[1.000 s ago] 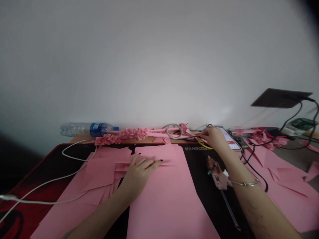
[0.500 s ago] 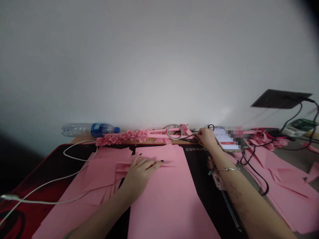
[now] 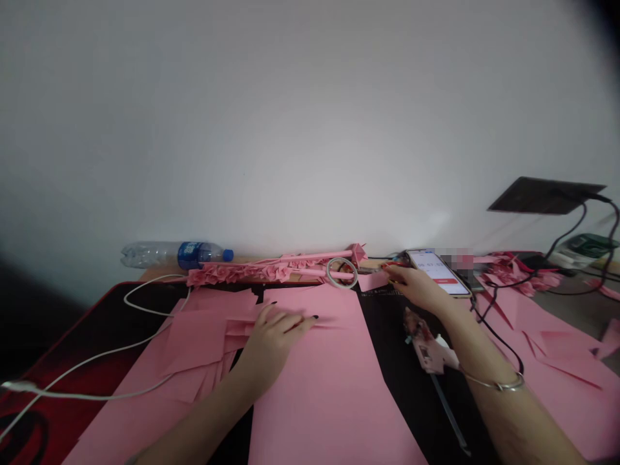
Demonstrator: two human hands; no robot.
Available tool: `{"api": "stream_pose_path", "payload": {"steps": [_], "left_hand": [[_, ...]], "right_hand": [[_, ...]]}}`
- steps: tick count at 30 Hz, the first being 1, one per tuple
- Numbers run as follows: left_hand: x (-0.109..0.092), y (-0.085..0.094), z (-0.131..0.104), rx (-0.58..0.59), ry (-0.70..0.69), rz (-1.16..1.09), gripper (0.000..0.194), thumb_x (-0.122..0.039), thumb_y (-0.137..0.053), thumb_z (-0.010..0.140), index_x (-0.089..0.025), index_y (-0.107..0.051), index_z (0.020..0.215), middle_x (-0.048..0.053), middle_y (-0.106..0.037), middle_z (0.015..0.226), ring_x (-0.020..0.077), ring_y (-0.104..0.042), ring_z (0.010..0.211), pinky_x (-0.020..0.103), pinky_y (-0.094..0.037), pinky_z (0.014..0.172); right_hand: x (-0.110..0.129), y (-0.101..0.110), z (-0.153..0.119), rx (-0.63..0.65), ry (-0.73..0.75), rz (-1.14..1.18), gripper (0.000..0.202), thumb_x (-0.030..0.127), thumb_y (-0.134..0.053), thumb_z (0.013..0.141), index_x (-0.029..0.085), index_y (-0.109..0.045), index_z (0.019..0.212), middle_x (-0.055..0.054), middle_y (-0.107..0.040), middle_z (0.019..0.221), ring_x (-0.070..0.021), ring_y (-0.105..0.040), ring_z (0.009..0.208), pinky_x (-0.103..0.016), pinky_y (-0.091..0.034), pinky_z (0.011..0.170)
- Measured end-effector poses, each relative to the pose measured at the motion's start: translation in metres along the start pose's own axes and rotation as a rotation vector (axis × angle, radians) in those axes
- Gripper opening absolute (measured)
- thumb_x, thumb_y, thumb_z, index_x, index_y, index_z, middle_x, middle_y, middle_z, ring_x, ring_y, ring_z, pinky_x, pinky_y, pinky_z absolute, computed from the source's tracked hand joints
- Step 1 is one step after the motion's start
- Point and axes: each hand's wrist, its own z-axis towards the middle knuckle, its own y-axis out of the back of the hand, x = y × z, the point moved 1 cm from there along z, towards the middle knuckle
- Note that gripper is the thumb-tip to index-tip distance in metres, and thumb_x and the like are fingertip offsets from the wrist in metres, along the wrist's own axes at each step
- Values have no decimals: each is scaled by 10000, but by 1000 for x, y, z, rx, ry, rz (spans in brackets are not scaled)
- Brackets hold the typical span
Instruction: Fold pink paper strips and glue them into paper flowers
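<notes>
My left hand (image 3: 276,332) rests palm down with its fingers spread on a long stack of pink paper (image 3: 324,381). A raised fold or strip of pink paper shows under and beside its fingertips. Farther right, near the back edge, my right hand (image 3: 419,290) pinches a small piece of pink paper (image 3: 372,281) at its right end. Something red and yellowish shows at those fingertips, too small to name. A white ring (image 3: 341,273), like a roll of tape, stands just left of that piece. Past the right hand lies a phone (image 3: 438,271) with a timer on its screen.
Cut pink sheets (image 3: 198,336) lie at left, beneath a white cable (image 3: 97,395). Folded pink paper flowers (image 3: 252,271) and a plastic bottle (image 3: 165,254) line the wall. A pen-like tool with a pink charm (image 3: 431,355) lies near my right forearm. More pink sheets (image 3: 557,361) and black cables are at right.
My right hand has drawn back to the right and nearer me, now with a small pink paper piece at its fingertips. The white ring has shifted slightly. My left hand stays put.
</notes>
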Motion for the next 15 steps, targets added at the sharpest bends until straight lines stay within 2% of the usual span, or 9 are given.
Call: {"api": "stream_pose_path", "payload": {"steps": [2,7,11,15], "left_hand": [[0,-1,0,-6,-4,-7,460,-19,-399,893,-253,-572,1249,31,-671,1169,197,-595,987,459,-327,1001],[1,1,0,-3,-12,-12,434,-49,-403,905,-255,-573,1246,32,-675,1163,189,-593,974,439,-331,1008],[2,0,-1,-8,-20,-11,435,-55,-403,908,-259,-567,1256,26,-668,1178,187,-586,977,435,-321,1020],[2,-2,-1,-29,-13,-9,402,-66,-412,920,-252,-589,1231,28,-681,1146,194,-589,962,446,-328,1002]], "right_hand": [[-1,-2,-12,-22,18,7,454,69,-531,782,190,-627,1209,-70,-675,1202,-227,-621,1102,-294,-463,923],[7,-6,-28,-38,24,5,306,100,-559,767,176,-698,1029,-89,-717,1069,-249,-649,1016,-328,-464,909],[22,-13,-24,-15,39,9,301,99,-574,769,180,-686,1036,-86,-700,1098,-236,-621,1059,-303,-447,909],[34,-23,-13,11,-11,10,224,111,-563,797,158,-686,978,-102,-704,1032,-238,-630,1010,-310,-454,868]]}}
